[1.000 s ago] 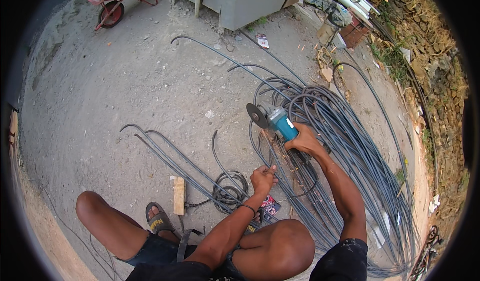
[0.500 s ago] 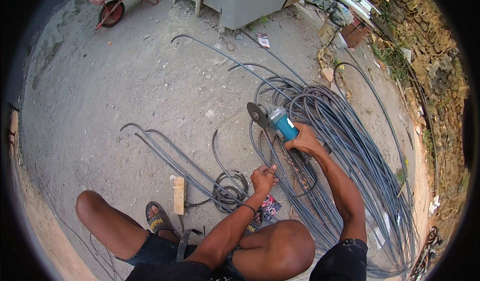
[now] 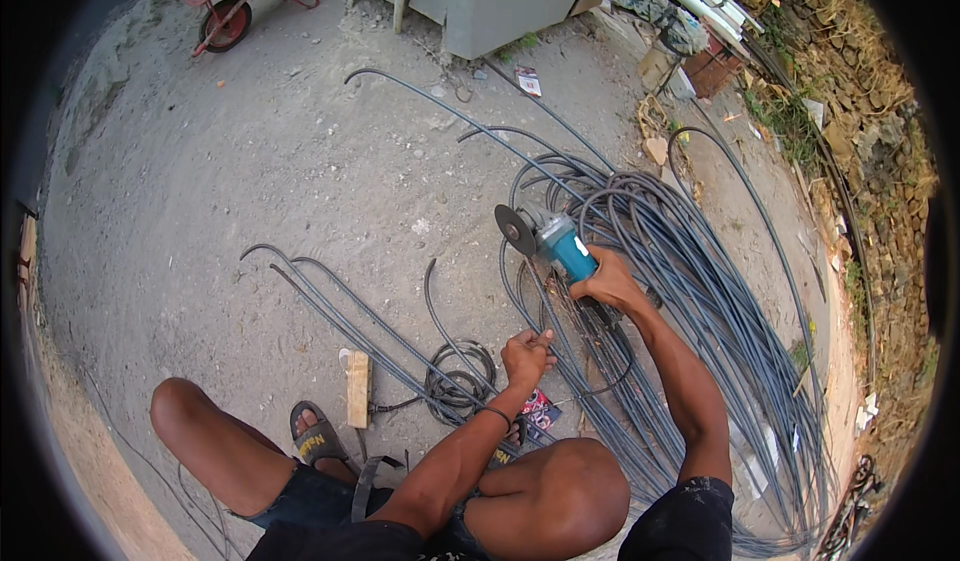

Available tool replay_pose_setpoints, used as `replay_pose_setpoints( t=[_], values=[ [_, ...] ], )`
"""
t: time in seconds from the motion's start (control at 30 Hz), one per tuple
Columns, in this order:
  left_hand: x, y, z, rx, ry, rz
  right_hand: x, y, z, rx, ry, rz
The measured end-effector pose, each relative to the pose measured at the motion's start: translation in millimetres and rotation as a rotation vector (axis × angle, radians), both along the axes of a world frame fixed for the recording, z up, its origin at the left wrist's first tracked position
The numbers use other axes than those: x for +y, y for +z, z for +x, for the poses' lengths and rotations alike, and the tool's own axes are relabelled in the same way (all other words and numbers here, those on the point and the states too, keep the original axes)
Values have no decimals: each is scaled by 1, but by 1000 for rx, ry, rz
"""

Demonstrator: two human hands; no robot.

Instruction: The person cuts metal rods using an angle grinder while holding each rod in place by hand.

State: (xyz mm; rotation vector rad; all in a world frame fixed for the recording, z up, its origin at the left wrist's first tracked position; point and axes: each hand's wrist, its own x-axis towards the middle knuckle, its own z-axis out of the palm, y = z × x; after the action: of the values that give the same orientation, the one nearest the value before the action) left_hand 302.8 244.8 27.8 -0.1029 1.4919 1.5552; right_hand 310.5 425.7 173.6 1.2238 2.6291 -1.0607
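Observation:
In my right hand (image 3: 606, 279) is a teal angle grinder (image 3: 568, 249), held by its body with the fingers wrapped round it. Its dark cutting disc (image 3: 515, 229) faces left, beside a steel rebar rod (image 3: 527, 306) that runs down toward my other hand. My left hand (image 3: 527, 357) is closed round that rod, nearer to my knees. A few orange sparks or bright specks show under the grinder, among the rods. To the right lies a large bundle of bent rebar (image 3: 690, 291).
Separate bent rods (image 3: 345, 306) lie left of a coiled black cable (image 3: 462, 376). A wood block (image 3: 358, 389) sits near my sandalled foot. Farther off stand a red wheelbarrow (image 3: 235, 11) and a grey concrete block (image 3: 510, 6). Rocky rubble (image 3: 880, 151) borders the right side.
Both hands and the grinder hold almost the same place. The orange specks below the grinder look fainter now, and the view has shifted very slightly.

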Motion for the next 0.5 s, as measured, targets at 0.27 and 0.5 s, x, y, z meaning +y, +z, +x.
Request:
replay_pose_setpoints(
  t=[0.27, 0.5],
  values=[
    [0, -1, -1, 7, -15, -1, 1, 1, 0, -19, 7, 16],
    [1, -2, 1, -15, -1, 8, 5, -2, 4, 49, -8, -74]
  ],
)
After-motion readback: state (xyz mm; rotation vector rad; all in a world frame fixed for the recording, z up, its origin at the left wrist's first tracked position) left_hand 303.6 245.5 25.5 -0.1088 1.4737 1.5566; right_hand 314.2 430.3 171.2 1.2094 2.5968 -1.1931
